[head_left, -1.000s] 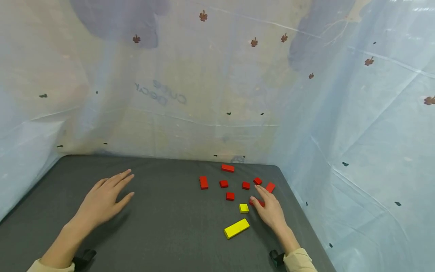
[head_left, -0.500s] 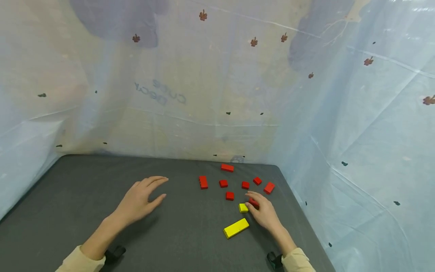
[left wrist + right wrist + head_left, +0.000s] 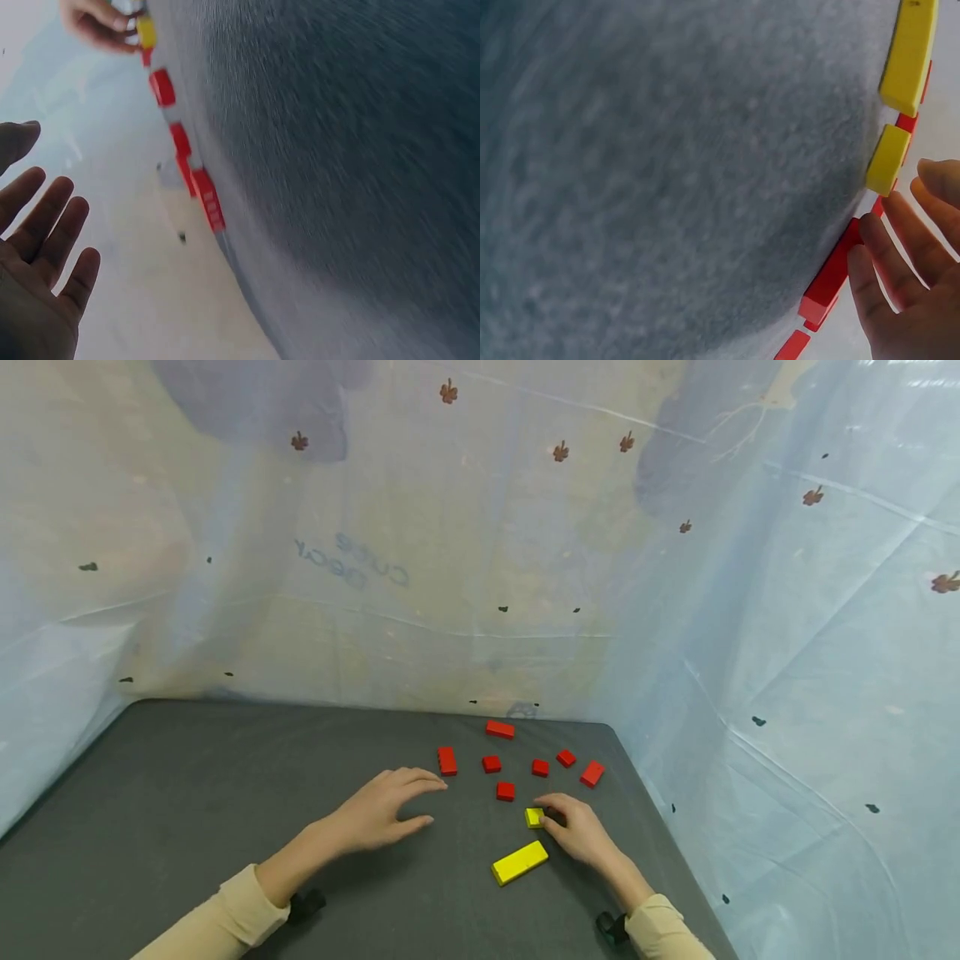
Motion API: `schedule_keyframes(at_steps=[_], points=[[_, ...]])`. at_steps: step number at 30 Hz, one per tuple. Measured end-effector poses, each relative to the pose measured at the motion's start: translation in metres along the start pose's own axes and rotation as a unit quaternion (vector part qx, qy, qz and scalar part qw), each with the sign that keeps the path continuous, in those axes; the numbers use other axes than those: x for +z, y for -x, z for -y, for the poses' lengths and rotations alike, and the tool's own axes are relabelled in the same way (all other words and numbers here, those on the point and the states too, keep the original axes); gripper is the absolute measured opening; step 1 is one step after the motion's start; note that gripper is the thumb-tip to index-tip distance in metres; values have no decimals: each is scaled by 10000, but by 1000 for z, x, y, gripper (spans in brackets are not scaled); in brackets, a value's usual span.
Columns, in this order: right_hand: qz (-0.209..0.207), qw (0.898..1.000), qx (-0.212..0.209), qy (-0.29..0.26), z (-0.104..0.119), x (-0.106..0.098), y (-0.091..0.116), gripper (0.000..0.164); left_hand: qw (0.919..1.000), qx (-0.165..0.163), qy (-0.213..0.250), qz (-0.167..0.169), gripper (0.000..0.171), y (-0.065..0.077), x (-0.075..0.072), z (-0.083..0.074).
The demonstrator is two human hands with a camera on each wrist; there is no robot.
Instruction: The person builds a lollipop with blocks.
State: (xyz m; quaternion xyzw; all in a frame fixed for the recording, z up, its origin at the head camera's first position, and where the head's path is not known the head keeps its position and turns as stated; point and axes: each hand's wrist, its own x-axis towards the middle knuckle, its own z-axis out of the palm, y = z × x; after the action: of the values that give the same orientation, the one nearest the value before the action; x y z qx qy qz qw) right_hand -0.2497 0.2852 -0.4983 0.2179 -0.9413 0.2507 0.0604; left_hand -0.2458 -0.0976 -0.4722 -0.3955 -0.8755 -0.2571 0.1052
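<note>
My right hand (image 3: 579,831) hovers right beside a small yellow block (image 3: 534,817), with thumb and fingers spread at its right side. In the right wrist view the fingertips (image 3: 891,201) come close to that block, and nothing sits between them and the thumb. A red oblong block (image 3: 832,271), mostly hidden by this hand in the head view, lies by the other fingers. Nearer me is a long yellow block (image 3: 520,862). My left hand (image 3: 382,810) is over the middle of the table, fingers extended and thumb apart, holding nothing.
Several red blocks lie beyond the hands, among them a red studded block (image 3: 447,761), a small red block (image 3: 506,791) and a red block (image 3: 592,774) near the right edge. The dark grey table (image 3: 225,760) ends at a printed plastic sheet (image 3: 420,527).
My left hand has moved a long way right toward the blocks. The right hand has shifted slightly left and nearer me, from above the red blocks to beside the small yellow one.
</note>
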Motion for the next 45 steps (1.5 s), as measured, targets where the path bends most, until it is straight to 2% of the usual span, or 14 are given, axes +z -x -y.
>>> schedule_keyframes(at_steps=[4,9,15,22,28,37,41,45], points=[[141,9998,-164,3,-5,0,0,29,9981,228,18,567,50,-17,14,-7],[211,9989,-396,141,-10,0,-1,26,9914,623,40,1146,49,-37,34,-15],[312,9983,-428,262,-13,1,-4,26,9805,1059,-38,1655,51,-56,53,-26],[304,9978,-559,179,-13,-2,-5,25,9637,1466,-294,2214,57,-76,65,-38],[294,9979,-552,135,-16,-3,-4,25,9538,1556,-456,2530,62,-90,77,-46],[366,9980,-494,121,-17,-3,-3,26,9392,1562,-499,3018,69,-104,92,-43],[355,9975,-587,162,-17,-3,-4,26,9365,1482,-399,3154,67,-105,92,-43],[355,9973,-626,137,-19,-1,-5,26,9382,1514,-395,3088,66,-106,91,-45]])
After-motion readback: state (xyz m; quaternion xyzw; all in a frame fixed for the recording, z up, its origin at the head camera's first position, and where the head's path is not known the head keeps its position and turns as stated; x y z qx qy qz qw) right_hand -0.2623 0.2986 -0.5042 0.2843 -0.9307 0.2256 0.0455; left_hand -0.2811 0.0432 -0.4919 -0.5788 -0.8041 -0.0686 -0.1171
